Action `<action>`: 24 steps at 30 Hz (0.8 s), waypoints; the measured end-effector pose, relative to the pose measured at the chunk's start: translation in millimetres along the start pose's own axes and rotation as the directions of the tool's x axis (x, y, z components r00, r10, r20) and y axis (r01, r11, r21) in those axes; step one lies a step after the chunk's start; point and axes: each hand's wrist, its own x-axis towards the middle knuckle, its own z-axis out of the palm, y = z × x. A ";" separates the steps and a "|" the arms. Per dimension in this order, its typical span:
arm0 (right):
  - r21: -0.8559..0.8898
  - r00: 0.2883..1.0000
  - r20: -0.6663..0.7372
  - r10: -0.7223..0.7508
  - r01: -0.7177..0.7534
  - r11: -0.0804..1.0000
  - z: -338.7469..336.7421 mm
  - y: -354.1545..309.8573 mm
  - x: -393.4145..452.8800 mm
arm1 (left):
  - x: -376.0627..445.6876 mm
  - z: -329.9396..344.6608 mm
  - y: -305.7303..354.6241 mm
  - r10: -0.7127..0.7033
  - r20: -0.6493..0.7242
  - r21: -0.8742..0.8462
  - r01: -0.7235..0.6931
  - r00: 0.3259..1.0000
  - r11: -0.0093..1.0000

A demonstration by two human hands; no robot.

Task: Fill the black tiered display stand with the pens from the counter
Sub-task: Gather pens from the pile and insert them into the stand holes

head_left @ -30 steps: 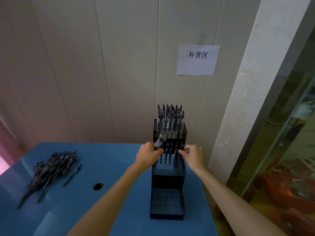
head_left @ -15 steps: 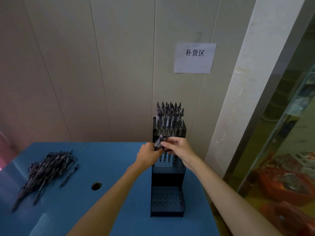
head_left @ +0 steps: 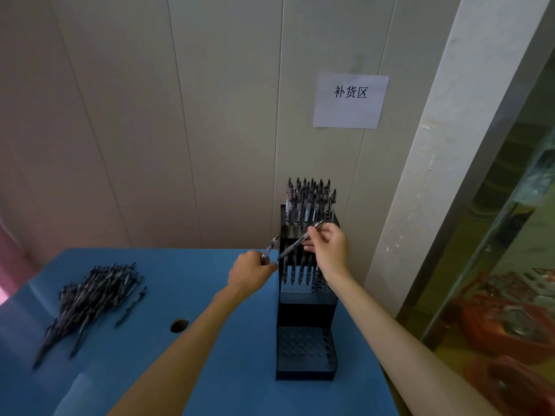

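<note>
- The black stand (head_left: pixel 306 307) stood on the blue counter (head_left: pixel 192 370) against the wall, top tier packed with pens, middle tier partly filled, bottom tier empty.
- The right hand (head_left: pixel 329 246) pinched one pen (head_left: pixel 297 242), slanted before the stand's middle tier.
- The left hand (head_left: pixel 249 273), just left of the stand, gripped a pen or several (head_left: pixel 269 249); I couldn't tell how many.
- The pen pile (head_left: pixel 90 298) lay well left of the stand.

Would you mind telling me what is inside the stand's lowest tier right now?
The lowest tier of the black stand shows only empty round holes, no pens. Its interior below the holes is hidden.
</note>
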 end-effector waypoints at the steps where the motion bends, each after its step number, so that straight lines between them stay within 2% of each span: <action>1: -0.080 0.999 -0.003 -0.054 0.053 0.995 1.1 3.9 -0.2 | 0.0 -1.5 -1.1 0.011 -0.005 0.018 -0.011 1.000 1.000; 4: -0.289 0.986 0.072 -0.153 0.168 0.942 7.1 18.0 -2.8 | -0.6 -5.6 -2.0 0.037 -0.024 0.044 -0.036 0.999 0.998; 8: -0.411 0.973 0.104 -0.207 0.232 0.882 14.3 24.0 -7.3 | -2.7 -10.0 -0.7 0.066 -0.043 0.076 -0.062 0.997 0.995; 17: -0.493 0.965 0.128 -0.231 0.263 0.829 22.1 27.3 -9.2 | -0.5 -14.5 -4.4 0.077 -0.041 0.038 -0.075 0.996 0.996; 24: -0.529 0.963 0.190 -0.190 0.264 0.807 28.4 20.2 -5.7 | 3.1 -6.5 0.4 0.075 -0.026 0.018 -0.074 0.997 0.997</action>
